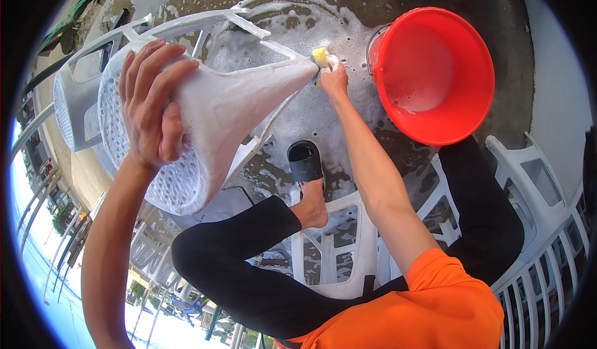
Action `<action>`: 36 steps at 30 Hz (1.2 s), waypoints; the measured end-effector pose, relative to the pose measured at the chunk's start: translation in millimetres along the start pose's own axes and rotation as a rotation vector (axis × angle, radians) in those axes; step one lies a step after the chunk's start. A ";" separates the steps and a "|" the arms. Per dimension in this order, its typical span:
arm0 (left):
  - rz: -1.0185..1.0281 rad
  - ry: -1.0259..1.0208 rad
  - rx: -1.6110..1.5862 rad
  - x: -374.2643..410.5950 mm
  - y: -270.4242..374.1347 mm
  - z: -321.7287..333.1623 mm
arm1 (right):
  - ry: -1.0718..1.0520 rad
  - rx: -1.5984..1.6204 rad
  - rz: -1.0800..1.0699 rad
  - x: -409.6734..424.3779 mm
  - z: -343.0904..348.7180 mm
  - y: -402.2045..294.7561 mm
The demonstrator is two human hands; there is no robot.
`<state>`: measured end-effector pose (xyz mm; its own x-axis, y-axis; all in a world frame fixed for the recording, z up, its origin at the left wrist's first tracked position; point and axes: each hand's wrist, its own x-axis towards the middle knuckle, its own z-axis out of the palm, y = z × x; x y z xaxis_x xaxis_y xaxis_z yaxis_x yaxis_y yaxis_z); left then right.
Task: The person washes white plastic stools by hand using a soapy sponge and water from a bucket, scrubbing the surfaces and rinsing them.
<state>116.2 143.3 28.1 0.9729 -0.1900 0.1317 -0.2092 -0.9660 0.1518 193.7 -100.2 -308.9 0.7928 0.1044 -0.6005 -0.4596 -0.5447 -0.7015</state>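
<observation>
A white plastic chair or stool (242,88), wet with suds, is tilted on its side in front of me. Its perforated panel (175,186) faces the lower left, and a tapering leg points right. My left hand (154,104) grips its upper edge, fingers over the rim and thumb bent beneath. In my right hand (335,78) is a foamy yellow sponge (320,57) with a dark green side, pressed against the tip of that leg. The sponge's lower part is partly hidden by my fingers.
A red bucket (480,78) with soapy water stands right of my right hand. Foam (289,27) covers the wet floor. Another white plastic chair (67,111) is behind at left, with a slatted one (536,172) at right. My black slipper (305,160) is below the leg.
</observation>
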 end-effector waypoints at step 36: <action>-0.072 0.059 -0.030 1.1 9.5 -2.1 | -0.009 0.483 -0.527 -199.1 -7.3 -113.9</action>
<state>115.1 134.3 31.8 0.9782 -0.1084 0.1771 -0.1424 -0.9709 0.1926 91.1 -65.0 -106.6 0.9557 0.2606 -0.1366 -0.1440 0.0094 -0.9895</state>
